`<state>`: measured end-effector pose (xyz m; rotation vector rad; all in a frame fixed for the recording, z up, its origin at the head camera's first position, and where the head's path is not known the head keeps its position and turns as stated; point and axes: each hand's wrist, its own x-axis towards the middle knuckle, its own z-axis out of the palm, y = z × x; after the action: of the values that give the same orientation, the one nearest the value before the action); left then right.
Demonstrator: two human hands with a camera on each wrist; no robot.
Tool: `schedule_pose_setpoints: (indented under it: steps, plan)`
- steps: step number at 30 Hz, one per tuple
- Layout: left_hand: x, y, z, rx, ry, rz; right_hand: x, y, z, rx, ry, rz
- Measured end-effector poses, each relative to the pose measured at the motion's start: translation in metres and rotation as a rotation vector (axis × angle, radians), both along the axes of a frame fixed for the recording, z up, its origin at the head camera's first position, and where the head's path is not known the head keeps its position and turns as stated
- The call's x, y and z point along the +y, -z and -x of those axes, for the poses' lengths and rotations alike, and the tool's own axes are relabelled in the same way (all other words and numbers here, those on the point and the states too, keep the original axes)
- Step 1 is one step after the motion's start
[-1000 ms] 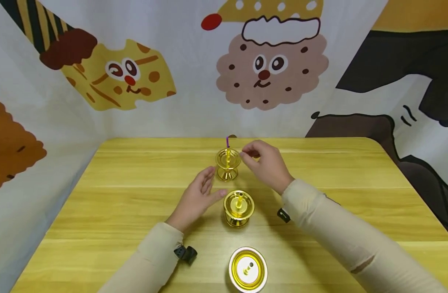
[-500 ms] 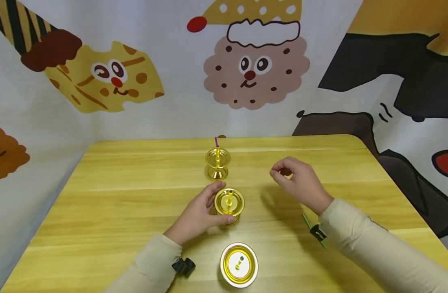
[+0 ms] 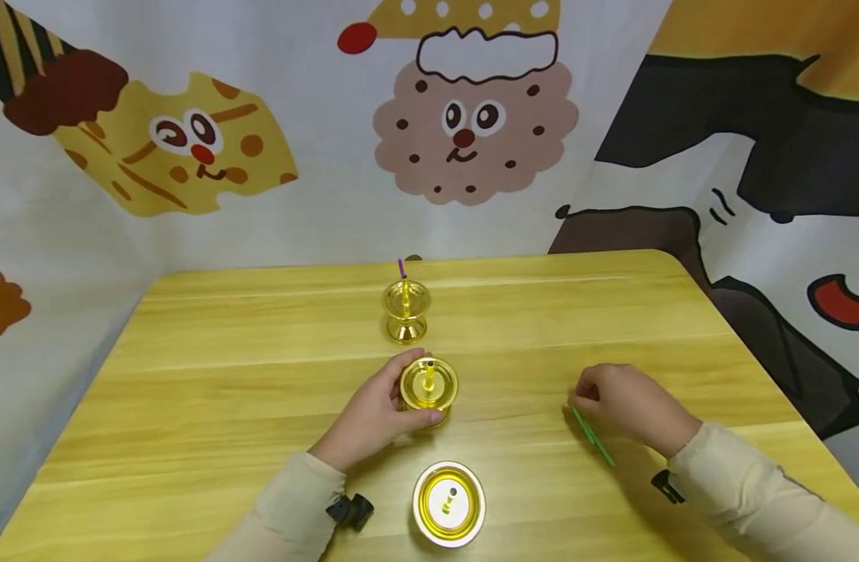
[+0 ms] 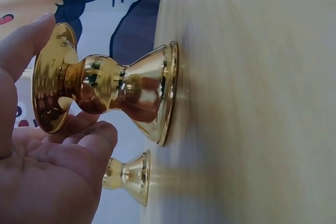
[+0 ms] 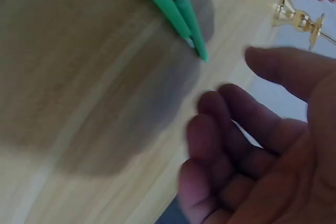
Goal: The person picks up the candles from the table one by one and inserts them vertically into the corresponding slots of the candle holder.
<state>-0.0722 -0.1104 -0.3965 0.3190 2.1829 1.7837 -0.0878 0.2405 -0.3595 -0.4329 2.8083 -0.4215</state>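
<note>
My left hand (image 3: 359, 417) grips the middle of three gold candle holders (image 3: 411, 390), thumb in front and fingers behind its dish. In the left wrist view this holder (image 4: 142, 90) has its base on the table, and the thumb touches the dish's rim. My right hand (image 3: 633, 402) is over the right side of the table, at the upper end of two thin green sticks (image 3: 598, 445). The right wrist view has its fingers (image 5: 202, 135) loosely bent, thumb apart, with nothing between them; the green sticks (image 5: 165, 6) lie just beyond the fingertips.
Behind the middle holder stands another gold candle holder (image 3: 406, 329) with a thin purple stick (image 3: 401, 268) rising from it. A third holder (image 3: 422, 507) stands nearest the front. A cartoon-printed cloth (image 3: 317, 226) hangs behind the wooden table (image 3: 226, 328).
My left hand has come from beside the far holder to grip the middle one. My right hand has moved from the far holder rightward and down to the green sticks. The head view has shifted.
</note>
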Motion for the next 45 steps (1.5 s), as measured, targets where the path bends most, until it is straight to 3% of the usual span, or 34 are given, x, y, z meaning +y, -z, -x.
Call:
schedule_pose_setpoints:
  steps: [4,12,19,26,34,40,45]
  plan:
    - [-0.003,0.0,0.0,-0.001,-0.007,0.012,-0.002,0.008,-0.001,-0.061,-0.029,-0.046]
    - [-0.004,0.001,0.0,0.0,0.006,0.001,-0.007,0.011,0.003,-0.147,-0.034,0.02]
    - [0.0,0.005,0.002,0.019,0.026,-0.018,-0.013,0.008,0.001,-0.133,-0.021,0.102]
    - [0.001,0.008,0.004,0.034,0.028,0.006,-0.044,-0.003,-0.005,0.027,0.014,0.32]
    - [-0.004,0.002,0.005,0.048,0.021,0.023,-0.092,-0.016,-0.001,0.257,-0.02,0.643]
    - [-0.006,0.002,0.004,0.059,0.017,0.046,-0.124,-0.026,0.002,0.303,-0.088,0.787]
    - [-0.003,0.003,0.001,0.062,0.035,0.047,-0.139,-0.031,0.001,0.357,-0.159,0.824]
